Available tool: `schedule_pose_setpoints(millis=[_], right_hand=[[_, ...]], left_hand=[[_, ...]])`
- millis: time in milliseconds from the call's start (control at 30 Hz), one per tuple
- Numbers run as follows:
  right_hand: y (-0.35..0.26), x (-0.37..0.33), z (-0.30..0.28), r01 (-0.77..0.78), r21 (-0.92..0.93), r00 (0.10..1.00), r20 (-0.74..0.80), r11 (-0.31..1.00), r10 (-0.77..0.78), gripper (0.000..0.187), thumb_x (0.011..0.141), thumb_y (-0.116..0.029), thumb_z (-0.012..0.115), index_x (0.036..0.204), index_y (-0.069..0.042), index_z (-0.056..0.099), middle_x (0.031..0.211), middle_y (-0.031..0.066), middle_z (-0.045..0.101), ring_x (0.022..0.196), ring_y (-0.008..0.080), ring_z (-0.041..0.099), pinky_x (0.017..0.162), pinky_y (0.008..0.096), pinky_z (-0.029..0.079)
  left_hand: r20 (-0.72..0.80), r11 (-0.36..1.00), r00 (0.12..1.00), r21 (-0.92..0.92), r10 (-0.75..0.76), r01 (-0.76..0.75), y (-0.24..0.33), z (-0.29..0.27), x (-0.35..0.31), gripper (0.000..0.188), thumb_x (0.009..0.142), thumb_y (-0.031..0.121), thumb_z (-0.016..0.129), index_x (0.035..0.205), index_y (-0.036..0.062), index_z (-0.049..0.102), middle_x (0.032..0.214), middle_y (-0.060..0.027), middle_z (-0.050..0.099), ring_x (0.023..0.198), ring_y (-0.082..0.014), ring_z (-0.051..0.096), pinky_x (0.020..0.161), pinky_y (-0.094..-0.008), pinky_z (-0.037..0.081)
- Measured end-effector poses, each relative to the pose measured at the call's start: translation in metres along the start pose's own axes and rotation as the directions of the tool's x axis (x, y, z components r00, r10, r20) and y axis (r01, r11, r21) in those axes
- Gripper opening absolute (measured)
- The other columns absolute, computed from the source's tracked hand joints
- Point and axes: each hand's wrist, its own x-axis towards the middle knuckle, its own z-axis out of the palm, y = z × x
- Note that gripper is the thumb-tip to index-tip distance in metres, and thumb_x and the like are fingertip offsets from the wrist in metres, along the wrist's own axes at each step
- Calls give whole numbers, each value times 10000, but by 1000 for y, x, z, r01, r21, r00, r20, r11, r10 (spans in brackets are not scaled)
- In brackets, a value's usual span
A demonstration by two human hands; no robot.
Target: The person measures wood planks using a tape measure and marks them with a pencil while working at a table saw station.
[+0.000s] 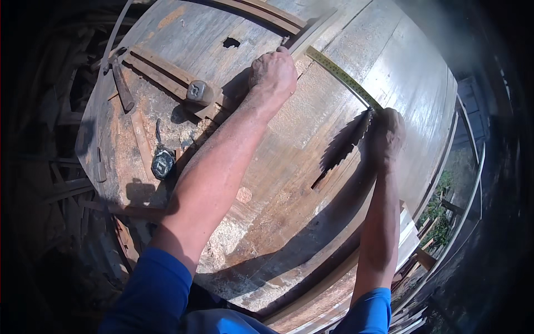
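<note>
My left hand (273,73) is closed at the near end of a long wooden strip (314,33) lying on a worn wood-topped saw table (289,178). From beside that strip, a yellow tape measure blade (342,75) stretches right to my right hand (391,131), whose fingers are closed on it. Whatever else the right hand holds is hidden. Just left of the right hand, the toothed edge of a circular saw blade (367,121) sticks up through the tabletop. It casts a jagged dark shadow on the wood.
On the table's left lie a hammer (123,86), a blocky metal piece (199,92), a black rounded case (163,162) and wooden battens (158,72). Sawdust (225,236) covers patches of the top. A hole (231,42) pierces the far side. Scrap wood (425,259) lies beyond the right edge.
</note>
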Motion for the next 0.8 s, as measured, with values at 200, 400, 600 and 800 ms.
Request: schedule_pose_setpoints(millis=[200,400,600,800], right_hand=[[6,-8,-6,-86,-74,996,-14,994,85,80,945,-164,613,942,-90,644,891,129,651,865,354,634,738,453,493],[6,-5,-2,-78,-51,997,-13,996,77,80,944,-174,617,950,-101,649,880,132,643,841,358,641,720,455,497],[3,-7,-2,-53,-1,998,-32,999,53,71,926,-162,625,950,-102,654,877,133,647,845,364,640,720,454,498],[6,-5,1,-55,-28,998,-38,998,54,62,921,-153,626,944,-103,654,876,134,648,845,361,641,718,451,498]], left_hand=[[54,993,998,114,-9,3,14,0,-3,235,940,107,538,1098,-58,589,1038,-299,703,1022,-430,702,880,-511,569],[23,986,999,156,47,-50,1,3,2,255,927,150,596,1076,-56,578,975,-305,702,980,-453,703,848,-525,568],[-53,985,995,149,90,-81,-5,9,0,337,887,202,731,1032,-61,578,890,-321,694,907,-473,706,786,-525,570],[-62,990,998,141,32,-23,0,7,0,333,888,194,727,1035,-67,580,899,-320,696,919,-475,704,791,-527,569]])
